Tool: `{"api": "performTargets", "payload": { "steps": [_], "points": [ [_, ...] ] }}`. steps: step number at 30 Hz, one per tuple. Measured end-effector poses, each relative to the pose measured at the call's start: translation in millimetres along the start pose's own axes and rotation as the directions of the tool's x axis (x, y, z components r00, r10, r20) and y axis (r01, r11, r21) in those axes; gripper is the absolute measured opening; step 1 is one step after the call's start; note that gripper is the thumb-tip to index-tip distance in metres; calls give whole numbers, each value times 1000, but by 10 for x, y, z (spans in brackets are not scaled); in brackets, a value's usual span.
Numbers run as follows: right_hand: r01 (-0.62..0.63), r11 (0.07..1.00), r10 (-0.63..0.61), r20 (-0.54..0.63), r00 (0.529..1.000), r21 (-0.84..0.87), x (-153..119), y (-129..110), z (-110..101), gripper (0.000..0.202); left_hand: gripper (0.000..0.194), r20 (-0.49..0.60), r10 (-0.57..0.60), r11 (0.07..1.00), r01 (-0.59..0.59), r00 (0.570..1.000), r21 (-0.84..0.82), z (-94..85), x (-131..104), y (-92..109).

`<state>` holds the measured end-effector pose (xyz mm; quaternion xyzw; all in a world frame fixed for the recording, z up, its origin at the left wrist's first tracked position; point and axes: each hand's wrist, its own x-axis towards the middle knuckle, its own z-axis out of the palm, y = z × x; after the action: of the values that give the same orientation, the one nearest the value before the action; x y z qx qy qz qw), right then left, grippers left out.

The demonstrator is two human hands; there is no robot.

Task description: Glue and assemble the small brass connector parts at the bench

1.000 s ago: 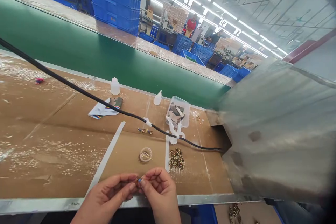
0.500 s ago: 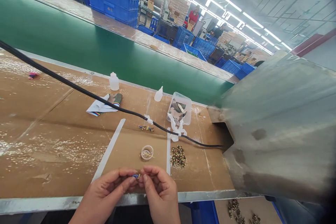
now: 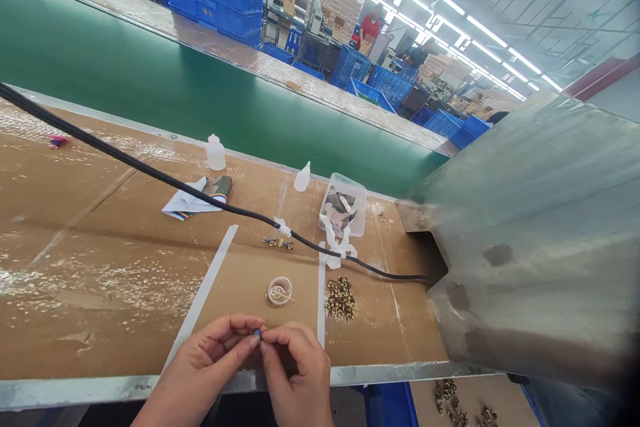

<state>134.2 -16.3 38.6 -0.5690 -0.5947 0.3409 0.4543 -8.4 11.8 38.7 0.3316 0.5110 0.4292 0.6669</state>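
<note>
My left hand [image 3: 207,357] pinches a tiny blue piece [image 3: 257,333] between thumb and forefinger, over the table's front edge. From the other side my right hand [image 3: 297,360] closes its thumb and forefinger on the same piece; most of it is hidden by the fingertips. Just beyond the hands stands a small clear cup [image 3: 273,300] with a thin pale stick in it. To its right lies a pile of small brass-and-dark parts [image 3: 341,298]. Several small blue and brass parts [image 3: 278,243] lie in a row behind the cup.
A black cable [image 3: 175,182] crosses above the cardboard-covered table. Behind it are two white bottles [image 3: 216,153], a folded cloth [image 3: 193,200] and a clear plastic box [image 3: 363,200]. A green conveyor belt [image 3: 215,103] runs along the back; a metal housing [image 3: 530,247] blocks the right.
My right hand has shifted slightly left, bringing its fingertips against the blue piece and my left fingers. The brass-coloured tip that showed between the hands is now covered. The view tilts slightly.
</note>
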Motion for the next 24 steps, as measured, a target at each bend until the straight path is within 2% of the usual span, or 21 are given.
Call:
{"api": "performTargets", "payload": {
  "steps": [4,8,13,16,19,24],
  "points": [
    [-8,1000,8,4,1000,-12,8,29,1,12,21,-30,23,1000,-22,999,13,-5,24,-36],
    [-33,999,32,30,999,8,5,47,3,11,16,-3,50,998,-50,999,33,-33,37,-71],
    [-47,998,46,23,999,52,2,56,5,11,9,7,159,979,-159,987,130,-15,21,25],
    [-71,995,70,22,997,65,13,51,1,11,17,32,114,980,-117,993,162,1,19,65],
    [-76,995,75,22,997,62,23,46,-3,11,25,15,42,994,-43,999,96,-6,29,31],
    [-85,995,84,19,996,53,16,37,-4,11,20,8,81,994,-81,997,67,-60,34,-86]
  ]
}}
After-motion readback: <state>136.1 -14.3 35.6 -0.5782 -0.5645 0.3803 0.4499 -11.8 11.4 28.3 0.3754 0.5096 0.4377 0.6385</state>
